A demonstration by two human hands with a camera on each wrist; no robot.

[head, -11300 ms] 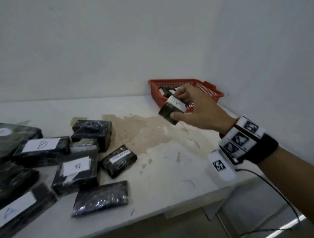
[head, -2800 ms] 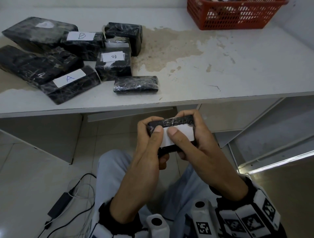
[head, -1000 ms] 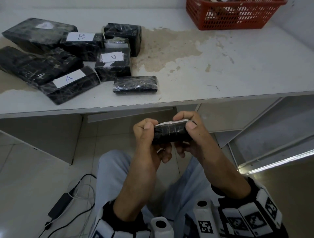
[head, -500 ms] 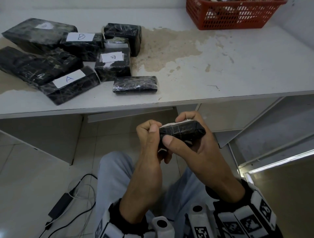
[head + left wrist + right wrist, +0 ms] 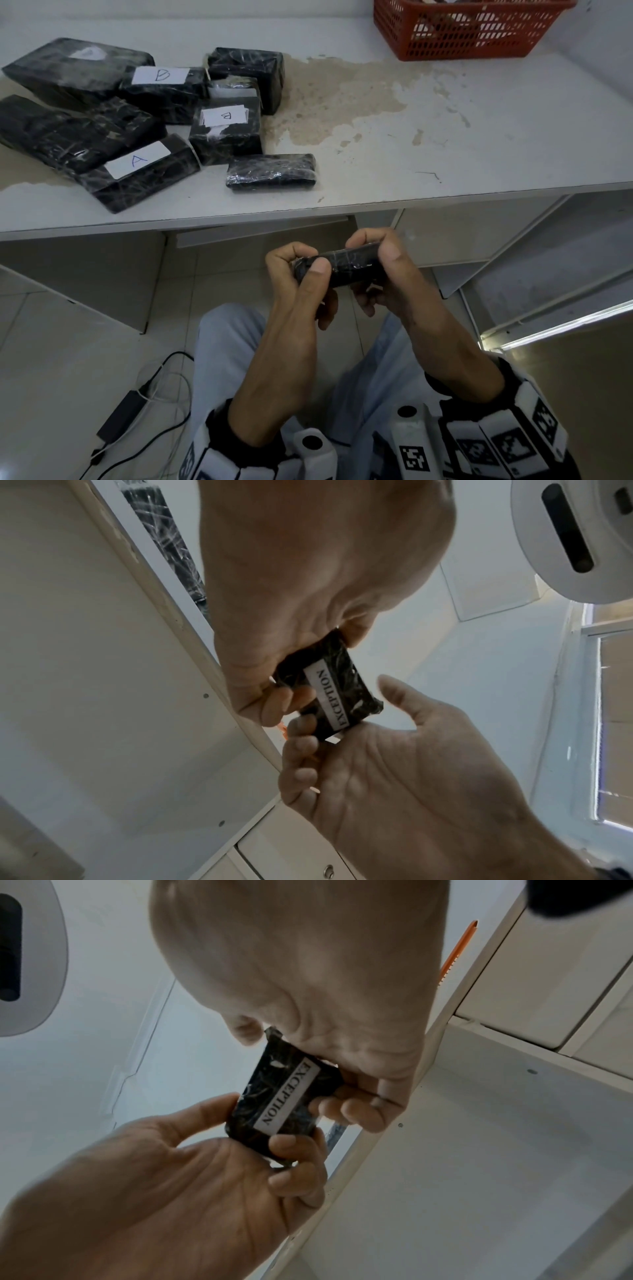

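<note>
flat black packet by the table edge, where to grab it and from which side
Probably across its short width from above and in front: thumb on the near long edge, fingers on the far. The flat black packet lies long side along the table edge, with a B-labelled packet close behind its left end. Left hand and right hand hold the EXCEPTION packet.

- Eleven seconds back my right grip (image 5: 387, 274) was up by the red plastic mesh basket (image 5: 462, 31). It has since dropped below the edge of the white bench (image 5: 445, 154), and the left grip (image 5: 298, 291) has joined it.
- The small black film-wrapped packet (image 5: 346, 270) they pinch has been rolled over. Its white "EXCEPTION" label (image 5: 330, 699) faced my head camera before and now faces down.
- In the last half second the right thumb slid to the packet's right end, and the left thumb moved onto the near face.
</note>
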